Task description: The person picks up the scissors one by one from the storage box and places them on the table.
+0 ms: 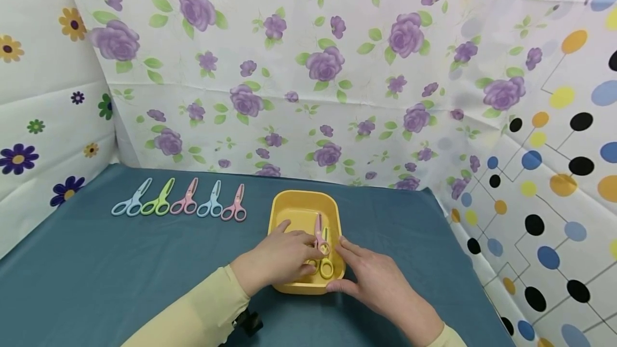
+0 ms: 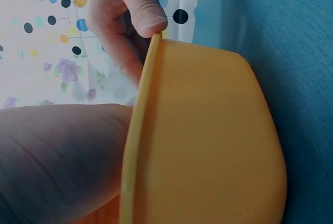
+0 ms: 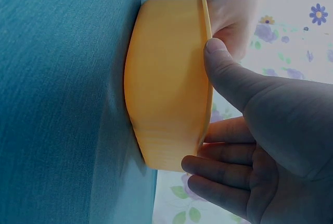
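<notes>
My left hand (image 1: 281,258) reaches into a yellow plastic bin (image 1: 301,194), palm down, thumb and index finger apart. Inside, at its right side, lie pink scissors (image 1: 318,226) and yellow scissors (image 1: 326,268), close to those fingertips. Part of the scissors is hidden under the hand. My right hand (image 1: 373,277) rests at the bin's near right corner. Its thumb (image 3: 218,54) touches the rim, and the other fingers extend along the outer wall. The left wrist view shows mostly the bin's outer side (image 2: 208,130).
Left of the bin, a row of several scissors lies on the blue-green cloth (image 1: 193,261): light blue (image 1: 133,198), green (image 1: 160,198), pink (image 1: 187,198), light blue (image 1: 212,200) and pink (image 1: 236,203). Patterned sheets (image 1: 289,68) stand behind and at both sides.
</notes>
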`<action>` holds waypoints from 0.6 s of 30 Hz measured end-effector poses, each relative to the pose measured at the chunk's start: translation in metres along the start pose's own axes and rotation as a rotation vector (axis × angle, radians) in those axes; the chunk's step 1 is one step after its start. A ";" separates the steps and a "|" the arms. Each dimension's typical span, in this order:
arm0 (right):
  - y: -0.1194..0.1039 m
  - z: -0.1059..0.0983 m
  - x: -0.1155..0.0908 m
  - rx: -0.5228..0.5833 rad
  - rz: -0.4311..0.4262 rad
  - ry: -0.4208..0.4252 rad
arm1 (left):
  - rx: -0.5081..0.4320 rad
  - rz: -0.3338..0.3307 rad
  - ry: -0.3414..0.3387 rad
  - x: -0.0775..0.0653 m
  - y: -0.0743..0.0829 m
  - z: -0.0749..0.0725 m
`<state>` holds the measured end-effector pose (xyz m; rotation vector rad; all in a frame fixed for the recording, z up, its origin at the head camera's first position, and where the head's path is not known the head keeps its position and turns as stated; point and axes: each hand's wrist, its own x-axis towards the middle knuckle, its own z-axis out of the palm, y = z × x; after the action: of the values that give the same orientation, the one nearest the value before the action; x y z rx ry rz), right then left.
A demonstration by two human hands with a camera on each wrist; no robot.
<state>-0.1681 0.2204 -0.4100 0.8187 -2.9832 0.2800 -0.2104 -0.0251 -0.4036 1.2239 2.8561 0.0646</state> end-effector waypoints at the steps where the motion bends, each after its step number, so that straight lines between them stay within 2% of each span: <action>1: 0.000 0.000 0.000 0.002 0.001 -0.003 | -0.001 0.001 -0.005 0.001 0.000 0.002; 8: 0.000 0.000 0.000 -0.001 -0.001 -0.004 | -0.009 -0.002 -0.025 0.005 -0.002 0.010; 18: 0.000 0.000 0.000 -0.006 -0.010 0.006 | -0.025 -0.011 -0.037 0.005 -0.001 0.008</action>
<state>-0.1681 0.2206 -0.4099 0.8305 -2.9724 0.2729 -0.2145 -0.0217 -0.4122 1.1926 2.8217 0.0763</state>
